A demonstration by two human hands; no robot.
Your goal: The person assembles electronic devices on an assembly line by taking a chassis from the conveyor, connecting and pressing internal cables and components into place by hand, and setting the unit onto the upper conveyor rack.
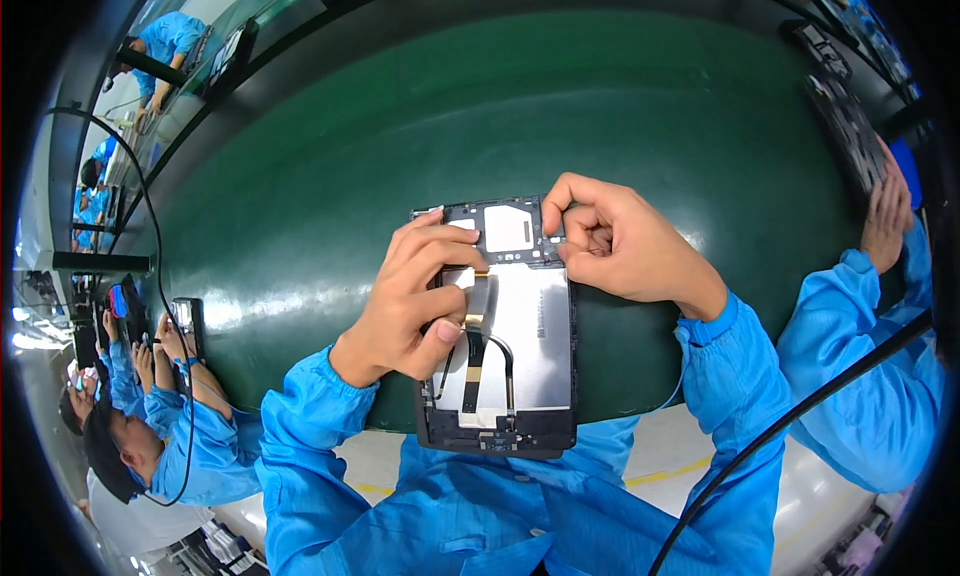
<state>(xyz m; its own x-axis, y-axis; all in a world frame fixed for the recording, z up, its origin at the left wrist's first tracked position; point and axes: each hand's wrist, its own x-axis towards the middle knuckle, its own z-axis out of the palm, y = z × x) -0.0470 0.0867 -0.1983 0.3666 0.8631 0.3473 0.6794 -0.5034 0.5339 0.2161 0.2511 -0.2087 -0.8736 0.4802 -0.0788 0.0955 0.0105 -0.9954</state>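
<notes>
An opened tablet (530, 341) with a black frame and a silver inner plate lies at the near edge of the green table, its lower end reaching past that edge. My left hand (415, 301) is closed on its left side, fingers bent over the upper left part. The left thumb tip is beside a dark flat ribbon cable (472, 376) running down the plate. At the top right corner my right hand (625, 241) has curled fingers, index fingertip and thumb against the frame. Whatever small part they may pinch is hidden. A thin black wire (508, 366) curves right of the ribbon.
The green table (330, 176) spreads ahead, bordered by a dark raised rail (290, 46). A co-worker's hand (883, 216) is near stacked dark panels (848, 126) on the right. Other people sit at the left. Black cables (800, 411) cross the view on both sides.
</notes>
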